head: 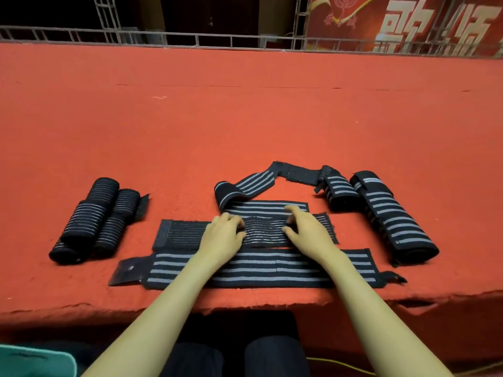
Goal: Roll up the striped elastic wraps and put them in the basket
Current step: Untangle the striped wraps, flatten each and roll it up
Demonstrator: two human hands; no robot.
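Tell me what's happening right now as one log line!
left hand: grips thin-striped wrap | right hand: grips same wrap | rolled wraps: both sides of red table | basket: not in view

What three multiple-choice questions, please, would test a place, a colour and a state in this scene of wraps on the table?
1. The rolled thin-striped wraps lie:
A) left of the left hand
B) right of the right hand
C) inside a basket

2. The table cover is:
A) green
B) white
C) red

3. The wide-striped wrap nearest the table edge is:
A) rolled up
B) lying flat
C) lifted in the air

Answers:
1 A, the pile sits well out on the left side.
2 C, red felt covers the whole top.
3 B, it lies spread out at full length, unrolled.
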